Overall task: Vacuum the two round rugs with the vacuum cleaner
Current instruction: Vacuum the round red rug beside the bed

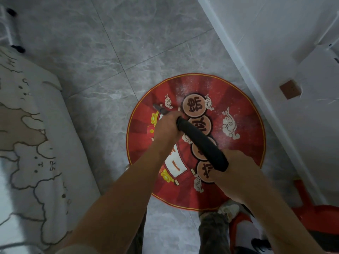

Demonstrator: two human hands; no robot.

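A round red rug with gold trim, brown discs and white clouds lies on the grey tile floor. White dust speckles its far part. I hold a black vacuum hose over it. My left hand grips the front end, where a thin dark nozzle points at the rug's left part. My right hand grips the hose's near end. Only one rug is in view.
A bed with a white and brown patterned cover runs along the left. A white wall with a baseboard and a brown socket stands on the right. A red object sits at the lower right. My shoe touches the rug's near edge.
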